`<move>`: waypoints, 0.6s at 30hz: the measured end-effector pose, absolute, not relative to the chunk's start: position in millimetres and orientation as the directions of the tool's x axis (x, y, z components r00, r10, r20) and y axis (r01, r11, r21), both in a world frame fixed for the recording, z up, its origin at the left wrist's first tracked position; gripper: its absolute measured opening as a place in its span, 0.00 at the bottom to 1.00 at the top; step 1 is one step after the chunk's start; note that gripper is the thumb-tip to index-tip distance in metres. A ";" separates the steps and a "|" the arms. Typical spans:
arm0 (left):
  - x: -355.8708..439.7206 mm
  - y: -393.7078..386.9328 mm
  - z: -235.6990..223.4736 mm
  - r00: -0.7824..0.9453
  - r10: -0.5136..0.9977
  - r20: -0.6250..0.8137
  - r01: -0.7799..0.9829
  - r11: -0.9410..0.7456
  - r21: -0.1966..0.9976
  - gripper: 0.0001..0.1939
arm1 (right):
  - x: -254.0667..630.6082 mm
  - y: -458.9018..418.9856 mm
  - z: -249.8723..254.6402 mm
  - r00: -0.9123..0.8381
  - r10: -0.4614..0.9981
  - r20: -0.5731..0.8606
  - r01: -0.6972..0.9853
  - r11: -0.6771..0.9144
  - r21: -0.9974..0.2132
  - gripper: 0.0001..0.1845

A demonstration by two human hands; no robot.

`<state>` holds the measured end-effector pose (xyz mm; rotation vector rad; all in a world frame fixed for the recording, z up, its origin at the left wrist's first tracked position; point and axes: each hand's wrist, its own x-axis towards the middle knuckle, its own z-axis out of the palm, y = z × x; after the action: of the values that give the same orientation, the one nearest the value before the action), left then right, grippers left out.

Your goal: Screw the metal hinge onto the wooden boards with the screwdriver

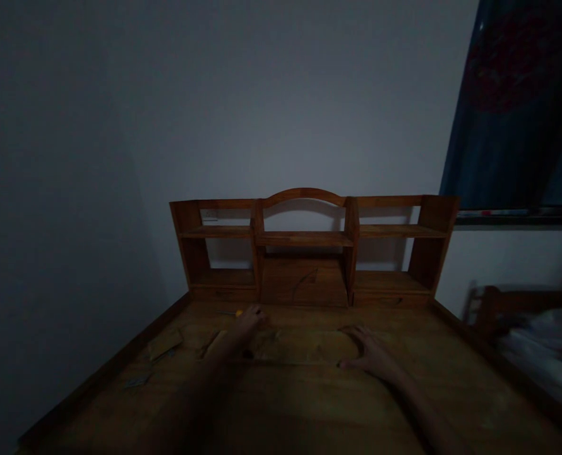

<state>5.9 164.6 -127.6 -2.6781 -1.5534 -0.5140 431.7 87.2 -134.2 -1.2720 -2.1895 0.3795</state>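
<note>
A long, flat wooden board [304, 346] lies crosswise on the wooden desktop in dim light. My right hand [367, 351] is at the board's right end, its thumb on the near edge and fingers on the far edge. Over the left part of the board reaches my left hand [251, 315], fingers curled near the far edge; what they hold, if anything, is too dark to make out. Just left of that hand shows a screwdriver [238, 313] with a yellow handle, its thin shaft pointing left. My left forearm hides part of the board.
A wooden shelf unit [304, 239] stands along the desk's back, against the wall. On the left lie a small flat wooden piece [164, 344] and some small metal parts [137, 381]. Raised edges border the desktop [304, 411]. A dark curtain [513, 114] hangs at right.
</note>
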 end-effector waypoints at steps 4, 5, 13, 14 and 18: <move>-22.3 167.8 -124.5 0.408 0.865 0.294 0.870 -0.465 0.161 0.18 | 430.1 85.9 -133.9 -0.377 0.864 0.335 0.716 0.501 -0.486 0.40; -27.9 166.9 -124.0 0.400 0.868 0.293 0.874 -0.458 0.162 0.17 | 429.8 85.4 -133.3 -0.381 0.861 0.336 0.713 0.505 -0.486 0.40; -34.0 155.9 -118.4 0.441 0.847 0.297 0.850 -0.500 0.167 0.21 | 430.4 84.9 -133.7 -0.382 0.857 0.346 0.732 0.509 -0.452 0.41; -35.4 152.8 -115.8 0.448 0.839 0.309 0.844 -0.511 0.163 0.22 | 430.6 85.6 -134.7 -0.381 0.858 0.343 0.736 0.507 -0.450 0.41; -69.9 133.0 -98.5 0.411 0.828 0.382 0.858 -0.493 0.144 0.22 | 431.0 88.3 -137.9 -0.383 0.856 0.346 0.742 0.509 -0.436 0.40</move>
<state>-69.9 133.0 -98.5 -2.5760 -1.5419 -0.6302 431.0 88.3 -137.9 -1.3046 -2.2216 0.2824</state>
